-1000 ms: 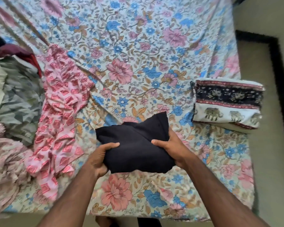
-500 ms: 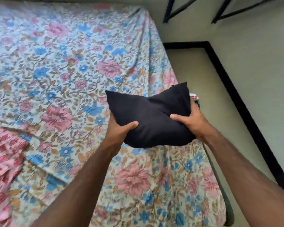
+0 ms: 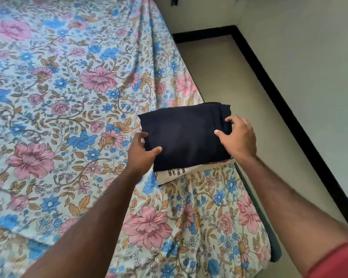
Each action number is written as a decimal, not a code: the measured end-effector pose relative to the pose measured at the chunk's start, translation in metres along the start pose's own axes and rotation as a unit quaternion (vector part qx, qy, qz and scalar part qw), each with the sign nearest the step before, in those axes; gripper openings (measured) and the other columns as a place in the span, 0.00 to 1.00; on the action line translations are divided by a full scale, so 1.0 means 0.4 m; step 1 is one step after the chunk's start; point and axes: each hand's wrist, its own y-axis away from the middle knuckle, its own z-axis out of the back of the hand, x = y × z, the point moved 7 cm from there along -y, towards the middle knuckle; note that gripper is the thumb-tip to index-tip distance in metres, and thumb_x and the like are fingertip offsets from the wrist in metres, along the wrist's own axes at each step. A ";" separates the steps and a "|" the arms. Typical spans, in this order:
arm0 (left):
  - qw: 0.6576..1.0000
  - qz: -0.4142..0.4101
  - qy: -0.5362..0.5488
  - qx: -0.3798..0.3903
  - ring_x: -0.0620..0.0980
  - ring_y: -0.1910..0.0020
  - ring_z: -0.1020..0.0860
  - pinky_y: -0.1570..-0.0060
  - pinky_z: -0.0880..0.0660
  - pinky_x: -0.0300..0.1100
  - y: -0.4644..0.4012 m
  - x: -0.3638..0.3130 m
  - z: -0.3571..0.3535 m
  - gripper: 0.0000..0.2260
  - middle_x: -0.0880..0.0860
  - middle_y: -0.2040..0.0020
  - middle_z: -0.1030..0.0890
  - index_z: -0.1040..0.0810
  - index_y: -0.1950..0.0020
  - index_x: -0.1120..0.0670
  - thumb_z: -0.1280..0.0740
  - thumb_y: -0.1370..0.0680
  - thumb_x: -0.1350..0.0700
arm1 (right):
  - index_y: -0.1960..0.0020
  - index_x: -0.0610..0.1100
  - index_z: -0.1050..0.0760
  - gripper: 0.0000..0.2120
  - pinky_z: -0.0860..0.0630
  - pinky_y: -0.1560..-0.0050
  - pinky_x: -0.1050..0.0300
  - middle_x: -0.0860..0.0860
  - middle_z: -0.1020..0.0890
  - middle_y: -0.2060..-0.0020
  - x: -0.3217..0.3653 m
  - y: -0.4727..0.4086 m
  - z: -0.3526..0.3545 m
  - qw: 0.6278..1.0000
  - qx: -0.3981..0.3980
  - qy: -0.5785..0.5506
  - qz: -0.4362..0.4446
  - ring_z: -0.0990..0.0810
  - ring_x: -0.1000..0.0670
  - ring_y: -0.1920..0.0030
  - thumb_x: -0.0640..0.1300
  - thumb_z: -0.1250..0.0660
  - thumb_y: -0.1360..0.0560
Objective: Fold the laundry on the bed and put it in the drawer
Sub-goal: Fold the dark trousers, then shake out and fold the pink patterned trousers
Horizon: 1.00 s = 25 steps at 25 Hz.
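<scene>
A folded dark navy garment [image 3: 186,135] lies on top of a folded elephant-print cloth [image 3: 181,171] at the right edge of the bed [image 3: 72,93], which is covered by a floral sheet in pink, blue and tan. The left hand [image 3: 142,155] grips the garment's near-left corner, thumb on top and fingers tucked beneath, while the right hand [image 3: 239,135] rests at its right edge with fingers [image 3: 230,119] spread and lightly curled over the fabric. A pale floor [image 3: 229,81] with a black skirting strip [image 3: 285,109] runs alongside the bed's right edge.
</scene>
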 end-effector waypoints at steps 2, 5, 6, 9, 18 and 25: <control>1.000 -0.007 -0.023 -0.012 0.52 0.51 0.16 0.62 0.23 0.40 0.027 0.005 0.036 0.20 0.54 0.45 0.18 0.28 0.36 0.51 0.25 0.24 0.57 | 0.41 0.49 0.23 0.16 0.28 0.42 0.44 0.49 0.23 0.42 0.061 0.046 0.003 0.998 -0.049 0.033 0.039 0.25 0.43 0.39 0.51 0.25 0.27; 0.999 -0.009 -0.040 -0.031 0.50 0.56 0.15 0.65 0.26 0.38 0.078 0.020 0.114 0.15 0.53 0.51 0.16 0.24 0.41 0.53 0.25 0.24 0.54 | 0.46 0.50 0.23 0.11 0.32 0.44 0.45 0.51 0.24 0.44 0.179 0.140 -0.061 0.996 -0.027 -0.004 0.087 0.24 0.46 0.42 0.49 0.26 0.26; 0.998 -0.008 -0.042 -0.036 0.49 0.59 0.15 0.67 0.26 0.36 0.099 0.025 0.140 0.12 0.53 0.53 0.16 0.22 0.43 0.54 0.25 0.24 0.55 | 0.47 0.50 0.23 0.10 0.32 0.44 0.46 0.52 0.23 0.45 0.220 0.174 -0.094 0.995 -0.003 -0.011 0.103 0.24 0.46 0.43 0.49 0.27 0.25; 0.997 0.000 -0.036 -0.073 0.51 0.63 0.16 0.71 0.27 0.33 0.188 0.069 0.275 0.08 0.57 0.56 0.16 0.21 0.48 0.60 0.27 0.22 0.58 | 0.49 0.50 0.24 0.05 0.32 0.45 0.45 0.53 0.23 0.49 0.363 0.313 -0.214 0.985 0.082 -0.016 0.152 0.23 0.48 0.47 0.49 0.30 0.24; 0.978 0.101 -0.037 -0.177 0.59 0.61 0.17 0.56 0.19 0.57 0.553 0.448 0.727 0.05 0.58 0.61 0.18 0.20 0.56 0.55 0.26 0.23 0.57 | 0.49 0.50 0.21 0.05 0.31 0.40 0.41 0.51 0.18 0.50 0.670 0.869 -0.503 0.922 0.296 0.011 0.250 0.20 0.43 0.47 0.49 0.29 0.24; 0.946 0.180 0.000 -0.269 0.54 0.66 0.20 0.59 0.20 0.54 0.813 0.708 1.040 0.06 0.55 0.63 0.19 0.21 0.57 0.55 0.27 0.24 0.64 | 0.50 0.51 0.21 0.04 0.22 0.45 0.46 0.53 0.17 0.55 0.801 1.207 -0.639 0.873 0.381 0.035 0.302 0.18 0.46 0.52 0.48 0.29 0.24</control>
